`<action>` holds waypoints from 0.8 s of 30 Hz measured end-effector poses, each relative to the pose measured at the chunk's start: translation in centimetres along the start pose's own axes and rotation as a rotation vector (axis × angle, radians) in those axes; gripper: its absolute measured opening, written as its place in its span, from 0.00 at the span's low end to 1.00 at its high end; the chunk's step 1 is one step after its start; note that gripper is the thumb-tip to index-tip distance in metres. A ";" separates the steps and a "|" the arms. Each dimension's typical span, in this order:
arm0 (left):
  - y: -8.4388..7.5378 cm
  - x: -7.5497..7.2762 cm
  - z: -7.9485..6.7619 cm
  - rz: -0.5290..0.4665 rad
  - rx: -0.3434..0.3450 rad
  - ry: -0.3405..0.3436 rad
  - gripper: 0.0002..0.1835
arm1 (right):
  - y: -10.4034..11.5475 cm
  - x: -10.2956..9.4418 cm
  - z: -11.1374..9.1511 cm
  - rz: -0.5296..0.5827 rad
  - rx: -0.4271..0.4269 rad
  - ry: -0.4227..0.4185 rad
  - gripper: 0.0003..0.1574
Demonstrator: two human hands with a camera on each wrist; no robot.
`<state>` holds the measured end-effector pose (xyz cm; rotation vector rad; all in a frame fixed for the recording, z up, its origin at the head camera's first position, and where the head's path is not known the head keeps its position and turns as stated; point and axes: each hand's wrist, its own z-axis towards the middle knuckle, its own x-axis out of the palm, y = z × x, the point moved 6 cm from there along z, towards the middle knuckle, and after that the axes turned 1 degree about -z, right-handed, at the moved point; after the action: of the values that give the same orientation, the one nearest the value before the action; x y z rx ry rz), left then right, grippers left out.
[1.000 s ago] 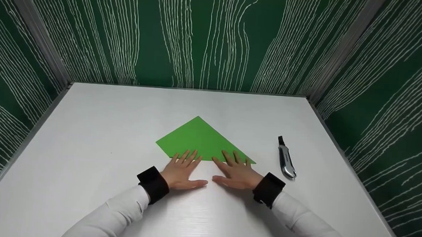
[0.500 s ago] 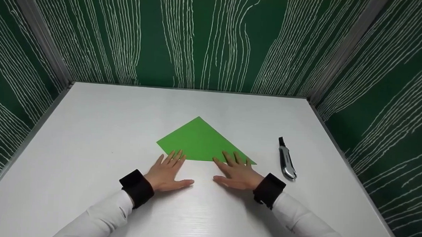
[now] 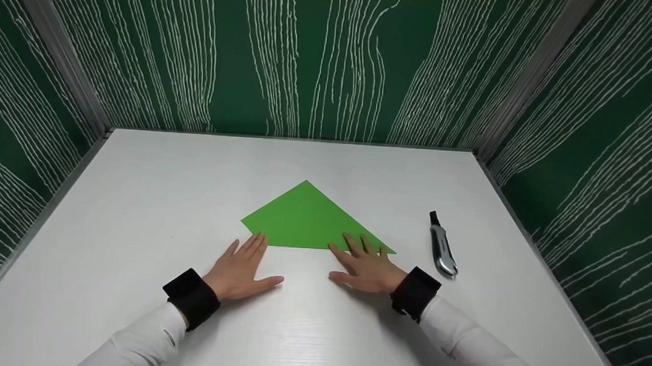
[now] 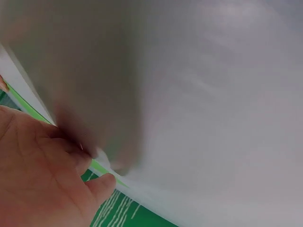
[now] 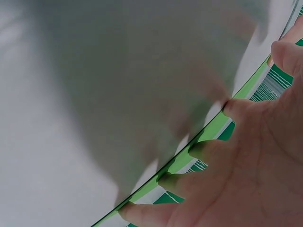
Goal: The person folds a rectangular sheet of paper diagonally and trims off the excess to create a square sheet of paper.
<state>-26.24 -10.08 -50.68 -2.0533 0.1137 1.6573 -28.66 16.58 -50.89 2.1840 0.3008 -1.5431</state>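
Note:
A green sheet of paper (image 3: 302, 215) with a pointed top and a straight near edge lies flat on the white table. My left hand (image 3: 239, 273) rests with straight fingers at the sheet's lower left corner, fingertips on its edge and thumb stretched to the right over the table. Spread along the right part of the near edge, the fingers of my right hand (image 3: 369, 267) press on the paper. In the right wrist view, the fingertips (image 5: 208, 150) touch the green edge. The left wrist view shows the hand beside only a thin strip of green.
To the right of the paper lies a silver and black utility knife (image 3: 443, 246). The white table (image 3: 166, 187) is bordered by dark green walls (image 3: 331, 62) with white streaks at the back and sides.
My left hand has slid left along the near edge of the paper, from near its middle to the lower left corner. The right hand and the paper stay in place.

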 end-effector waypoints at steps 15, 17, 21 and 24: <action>-0.6 -0.1 -0.1 -0.009 -0.015 -0.027 0.50 | 0.0 0.0 0.1 0.007 -0.001 0.002 0.45; -0.7 -0.1 0.0 -0.017 -0.025 -0.021 0.50 | -0.1 0.0 0.1 0.007 0.003 0.004 0.45; -1.1 -0.3 0.1 -0.032 -0.044 -0.033 0.48 | -0.1 0.0 0.1 0.011 0.008 0.005 0.45; -1.5 -0.2 0.3 -0.044 -0.038 -0.055 0.46 | -0.2 0.1 0.1 0.011 0.015 0.013 0.45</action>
<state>-26.05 -8.69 -50.10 -2.0219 0.0189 1.6997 -28.80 16.68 -51.08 2.2040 0.2819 -1.5309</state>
